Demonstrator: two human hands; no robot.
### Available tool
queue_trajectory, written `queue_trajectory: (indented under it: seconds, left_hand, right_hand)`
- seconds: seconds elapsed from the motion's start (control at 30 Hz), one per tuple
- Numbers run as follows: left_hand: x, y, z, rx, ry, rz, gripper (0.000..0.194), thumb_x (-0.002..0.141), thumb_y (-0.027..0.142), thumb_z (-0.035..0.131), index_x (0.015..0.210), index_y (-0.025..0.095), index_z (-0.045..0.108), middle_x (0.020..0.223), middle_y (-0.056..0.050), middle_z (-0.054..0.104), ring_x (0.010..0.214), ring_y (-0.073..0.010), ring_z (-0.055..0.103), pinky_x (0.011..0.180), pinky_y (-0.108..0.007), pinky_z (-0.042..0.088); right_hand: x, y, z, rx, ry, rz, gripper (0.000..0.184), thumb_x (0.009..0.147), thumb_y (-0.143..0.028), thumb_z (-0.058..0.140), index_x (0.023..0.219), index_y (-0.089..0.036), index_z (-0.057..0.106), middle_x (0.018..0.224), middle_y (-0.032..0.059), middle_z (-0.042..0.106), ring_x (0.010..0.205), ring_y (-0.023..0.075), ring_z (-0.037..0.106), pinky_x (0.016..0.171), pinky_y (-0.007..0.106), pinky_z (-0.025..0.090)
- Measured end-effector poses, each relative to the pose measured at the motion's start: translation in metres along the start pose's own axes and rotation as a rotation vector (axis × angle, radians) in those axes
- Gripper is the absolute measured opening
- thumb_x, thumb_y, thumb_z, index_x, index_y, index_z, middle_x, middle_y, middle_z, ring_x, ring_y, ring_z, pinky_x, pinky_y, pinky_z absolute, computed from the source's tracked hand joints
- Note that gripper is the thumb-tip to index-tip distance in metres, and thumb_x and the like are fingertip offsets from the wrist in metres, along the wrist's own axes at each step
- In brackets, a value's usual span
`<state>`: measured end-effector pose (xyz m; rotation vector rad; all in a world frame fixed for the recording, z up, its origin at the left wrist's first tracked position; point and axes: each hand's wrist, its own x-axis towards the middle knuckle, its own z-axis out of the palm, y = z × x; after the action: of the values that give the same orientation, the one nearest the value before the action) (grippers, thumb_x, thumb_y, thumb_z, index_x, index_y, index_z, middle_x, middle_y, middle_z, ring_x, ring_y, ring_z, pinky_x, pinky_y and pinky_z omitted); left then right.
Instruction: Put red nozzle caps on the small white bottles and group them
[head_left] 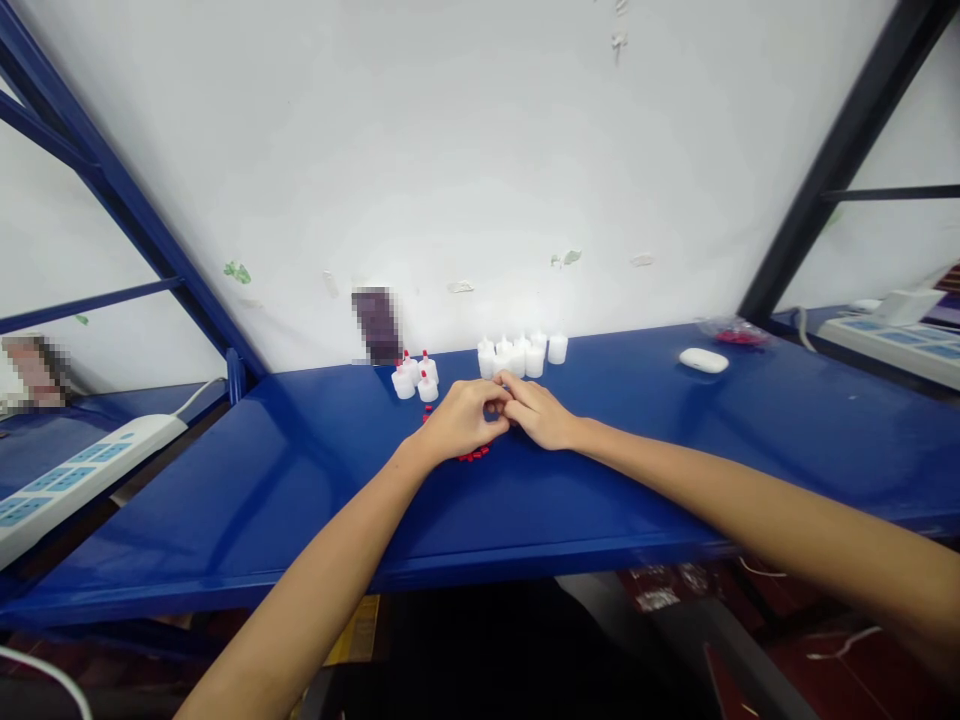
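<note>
Near the middle of the blue table (300,470), my left hand (466,415) and my right hand (541,412) meet, fingertips pinched together. Whatever lies between the fingers is hidden. Small red caps (474,455) lie on the tabletop beside and partly under my left hand. Behind my hands stands a cluster of several small white bottles (510,358), with one white bottle (557,349) at its right side. To the left of them is a group of several white bottles with red tips (427,386), all upright.
A white rounded case (703,360) lies on the right of the table, with a clear bag of red pieces (735,332) behind it. White power strips (90,470) flank the table. A white wall (480,180) rises behind, between blue and black frame posts.
</note>
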<state>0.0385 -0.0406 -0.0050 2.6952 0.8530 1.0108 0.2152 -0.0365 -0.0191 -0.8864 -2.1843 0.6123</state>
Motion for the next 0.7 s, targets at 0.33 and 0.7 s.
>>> queue_trajectory:
  seconds: [0.33, 0.7]
  left_hand:
    - [0.001, -0.001, 0.001, -0.031, 0.052, -0.041, 0.013, 0.074, 0.007, 0.06, 0.081, 0.015, 0.068, 0.075, -0.001, 0.067, 0.067, -0.0127, 0.059, 0.067, -0.024, 0.045]
    - [-0.012, -0.056, -0.051, 0.233, 0.56, -0.284, 0.018, 0.092, 0.024, 0.053, 0.094, 0.016, 0.069, 0.088, -0.005, 0.069, 0.079, -0.0164, 0.061, 0.078, -0.029, 0.048]
  right_hand:
    - [0.003, 0.004, 0.008, 0.09, 0.108, -0.013, 0.013, 0.089, -0.033, 0.044, 0.097, -0.023, 0.048, 0.075, -0.0017, 0.064, 0.064, 0.0173, 0.054, 0.064, 0.029, 0.038]
    - [0.048, 0.054, -0.082, 0.323, 0.841, 0.032, 0.014, 0.083, -0.027, 0.044, 0.075, -0.021, 0.053, 0.05, -0.0042, 0.045, 0.047, 0.0131, 0.044, 0.049, 0.025, 0.033]
